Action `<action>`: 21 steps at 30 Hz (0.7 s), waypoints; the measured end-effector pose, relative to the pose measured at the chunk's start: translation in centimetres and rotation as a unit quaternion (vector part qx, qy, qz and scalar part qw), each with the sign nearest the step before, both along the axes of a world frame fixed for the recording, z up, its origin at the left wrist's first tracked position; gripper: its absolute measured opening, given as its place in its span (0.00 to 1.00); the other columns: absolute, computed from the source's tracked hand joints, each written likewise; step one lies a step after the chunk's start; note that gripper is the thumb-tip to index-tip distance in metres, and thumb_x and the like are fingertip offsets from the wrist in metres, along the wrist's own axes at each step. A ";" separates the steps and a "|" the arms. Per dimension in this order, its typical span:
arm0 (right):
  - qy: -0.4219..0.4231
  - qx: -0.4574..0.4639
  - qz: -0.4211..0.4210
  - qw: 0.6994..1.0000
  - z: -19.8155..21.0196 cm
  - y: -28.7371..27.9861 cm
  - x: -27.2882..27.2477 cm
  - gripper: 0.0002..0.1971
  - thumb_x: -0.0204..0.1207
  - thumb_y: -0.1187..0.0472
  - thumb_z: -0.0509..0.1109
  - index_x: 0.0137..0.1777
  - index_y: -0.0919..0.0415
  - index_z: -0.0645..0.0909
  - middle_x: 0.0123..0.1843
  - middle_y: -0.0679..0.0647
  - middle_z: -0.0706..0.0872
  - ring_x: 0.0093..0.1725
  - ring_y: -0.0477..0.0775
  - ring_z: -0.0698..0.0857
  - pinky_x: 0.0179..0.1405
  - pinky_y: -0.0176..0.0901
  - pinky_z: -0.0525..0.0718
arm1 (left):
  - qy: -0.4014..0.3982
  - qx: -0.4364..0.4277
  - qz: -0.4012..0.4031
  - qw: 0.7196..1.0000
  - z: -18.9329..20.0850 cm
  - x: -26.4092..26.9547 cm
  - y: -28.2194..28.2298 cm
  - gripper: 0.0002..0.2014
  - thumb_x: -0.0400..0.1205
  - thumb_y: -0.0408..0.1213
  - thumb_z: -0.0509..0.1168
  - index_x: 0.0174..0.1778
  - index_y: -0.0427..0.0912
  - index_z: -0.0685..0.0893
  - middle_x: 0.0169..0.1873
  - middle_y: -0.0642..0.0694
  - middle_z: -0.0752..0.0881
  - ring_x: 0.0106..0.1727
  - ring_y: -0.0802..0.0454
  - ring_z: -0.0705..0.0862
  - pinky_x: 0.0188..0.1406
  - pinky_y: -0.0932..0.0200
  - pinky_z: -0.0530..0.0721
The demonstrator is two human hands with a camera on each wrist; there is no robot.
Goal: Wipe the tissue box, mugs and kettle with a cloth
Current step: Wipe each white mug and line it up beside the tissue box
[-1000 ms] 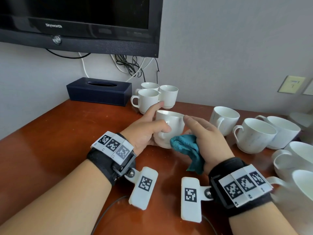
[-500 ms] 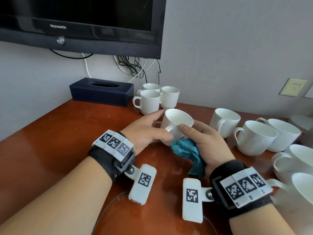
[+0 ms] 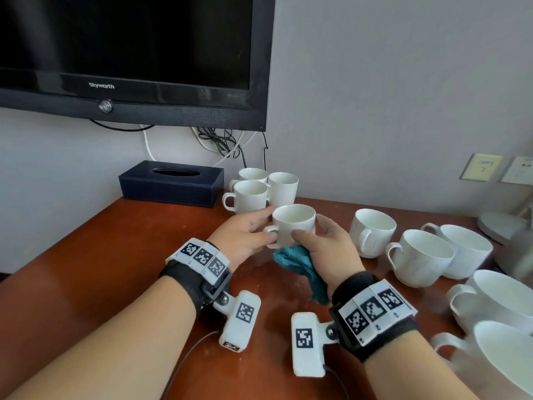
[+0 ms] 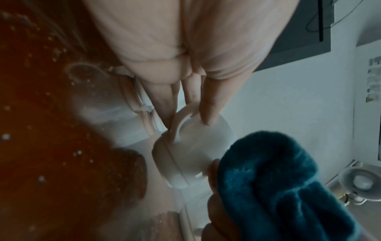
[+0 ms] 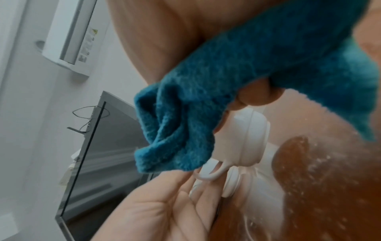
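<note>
A white mug point(image 3: 292, 226) stands upright between my two hands, just in front of three white mugs point(image 3: 253, 194) at the back. My left hand point(image 3: 259, 230) pinches its handle; the left wrist view shows the thumb point(image 4: 210, 104) over the handle loop of the mug point(image 4: 191, 154). My right hand point(image 3: 318, 236) holds a bunched teal cloth point(image 3: 300, 267) in the palm, with thumb and forefinger against the mug's right side. The cloth point(image 5: 206, 106) hangs beside the mug point(image 5: 253, 133). A dark blue tissue box point(image 3: 173, 183) sits against the wall at the back left.
Several more white mugs point(image 3: 418, 255) crowd the right side of the red-brown table point(image 3: 101, 269). A grey round base point(image 3: 501, 226) lies at the far right edge. A television point(image 3: 129, 53) hangs on the wall above, with cables trailing behind the mugs.
The mug was tilted on its side against the cloth; now it is upright and has moved back toward the three mugs, with both hands following it.
</note>
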State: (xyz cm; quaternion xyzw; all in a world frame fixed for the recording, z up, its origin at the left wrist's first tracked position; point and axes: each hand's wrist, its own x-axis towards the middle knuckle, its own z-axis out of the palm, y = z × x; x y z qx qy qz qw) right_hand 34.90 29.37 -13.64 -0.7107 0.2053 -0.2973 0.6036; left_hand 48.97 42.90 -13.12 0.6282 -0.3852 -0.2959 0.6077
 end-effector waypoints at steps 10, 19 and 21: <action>0.061 0.011 -0.053 0.997 -0.4 -2.2 3.4 0.19 0.67 0.54 0.76 0.60 0.49 0.87 0.50 0.50 0.95 0.51 0.56 0.94 0.62 0.63 0.90 | -0.097 0.052 0.017 0.994 -0.1 3.9 -3.5 0.36 0.84 0.26 0.71 0.88 0.48 0.70 0.84 0.48 0.76 0.84 0.54 0.74 0.84 0.40 0.73; 0.113 -0.028 -0.077 0.990 -0.2 -2.8 5.7 0.16 0.72 0.56 0.76 0.59 0.47 0.83 0.52 0.50 0.93 0.52 0.55 0.93 0.63 0.61 0.89 | -0.173 0.166 0.190 0.952 1.6 4.8 -3.9 0.10 0.79 0.44 0.80 0.46 0.54 0.84 0.41 0.47 0.93 0.40 0.50 0.94 0.41 0.52 0.94; 0.125 -0.033 -0.079 0.988 -0.1 -2.8 6.3 0.19 0.69 0.55 0.75 0.61 0.51 0.85 0.51 0.50 0.94 0.51 0.55 0.93 0.62 0.61 0.89 | -0.181 0.188 0.202 0.944 1.9 4.7 -3.9 0.10 0.81 0.45 0.78 0.44 0.52 0.83 0.36 0.46 0.93 0.33 0.52 0.93 0.29 0.58 0.90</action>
